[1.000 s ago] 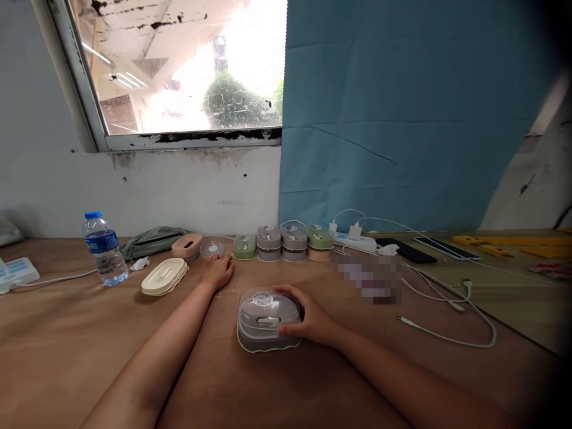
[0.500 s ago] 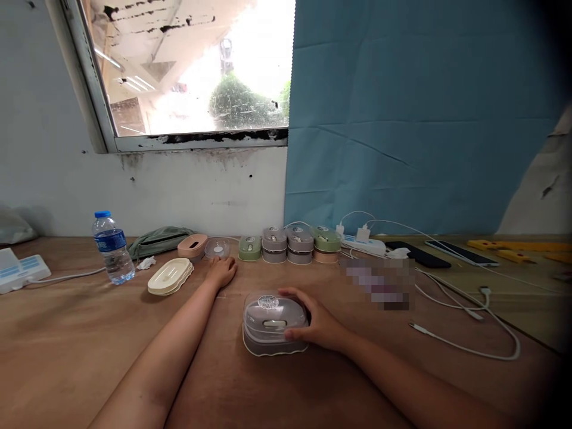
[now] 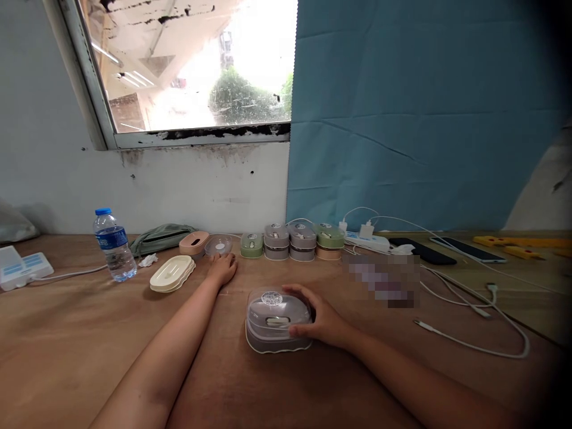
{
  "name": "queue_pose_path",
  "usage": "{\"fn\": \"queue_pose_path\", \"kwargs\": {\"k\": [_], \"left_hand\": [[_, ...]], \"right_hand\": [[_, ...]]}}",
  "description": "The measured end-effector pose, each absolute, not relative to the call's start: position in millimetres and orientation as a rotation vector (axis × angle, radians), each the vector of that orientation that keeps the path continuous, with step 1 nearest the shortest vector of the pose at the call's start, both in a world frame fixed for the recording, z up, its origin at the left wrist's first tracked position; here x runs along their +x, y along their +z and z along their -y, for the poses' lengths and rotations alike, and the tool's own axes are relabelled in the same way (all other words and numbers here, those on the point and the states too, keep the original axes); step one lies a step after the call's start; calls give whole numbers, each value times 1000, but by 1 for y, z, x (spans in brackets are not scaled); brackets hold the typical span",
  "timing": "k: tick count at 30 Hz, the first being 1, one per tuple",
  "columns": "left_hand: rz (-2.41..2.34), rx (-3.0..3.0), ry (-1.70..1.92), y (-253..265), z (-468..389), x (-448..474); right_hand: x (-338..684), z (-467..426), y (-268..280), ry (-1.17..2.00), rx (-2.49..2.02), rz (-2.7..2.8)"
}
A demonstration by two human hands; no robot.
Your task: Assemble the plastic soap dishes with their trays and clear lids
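A grey soap box (image 3: pixel 277 325) under a clear lid with a round white sticker sits in front of me. My right hand (image 3: pixel 319 316) curves round its right end, thumb on the near side and fingers on the far side. Farther off, my left hand (image 3: pixel 221 269) lies palm down on the table, fingers stretched forward. Its fingertips reach the near edge of a loose clear lid (image 3: pixel 218 245); whether they press on it I cannot tell. Just left of that lid is a pink box (image 3: pixel 193 244) without a cover. Cream oval trays (image 3: pixel 172 273) are stacked left of my left forearm.
Along the wall stand a green box (image 3: pixel 251 245), two grey stacks (image 3: pixel 276 241) and a green-and-peach stack (image 3: pixel 329 241). A water bottle (image 3: pixel 114 244) and a green pouch (image 3: pixel 163 238) are at left. White cables (image 3: pixel 469 345), a power strip (image 3: pixel 366 241) and phones (image 3: pixel 422 251) lie at right.
The view has shifted slightly, so things sit a little differently in the picture. Both hands and the grey soap box keep their places on the table.
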State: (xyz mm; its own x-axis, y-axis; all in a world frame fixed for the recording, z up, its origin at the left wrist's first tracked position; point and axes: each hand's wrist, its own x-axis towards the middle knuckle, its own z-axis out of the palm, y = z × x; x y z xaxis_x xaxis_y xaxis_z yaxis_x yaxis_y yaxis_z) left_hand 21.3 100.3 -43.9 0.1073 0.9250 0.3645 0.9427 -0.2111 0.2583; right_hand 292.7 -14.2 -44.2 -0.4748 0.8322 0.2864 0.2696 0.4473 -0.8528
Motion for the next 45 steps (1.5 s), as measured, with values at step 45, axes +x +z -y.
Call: {"fn": "queue_pose_path", "kwargs": {"k": [45], "left_hand": [[277, -2479, -337, 63, -31, 88]], "right_hand": [[315, -10, -33, 1946, -818, 939]]}}
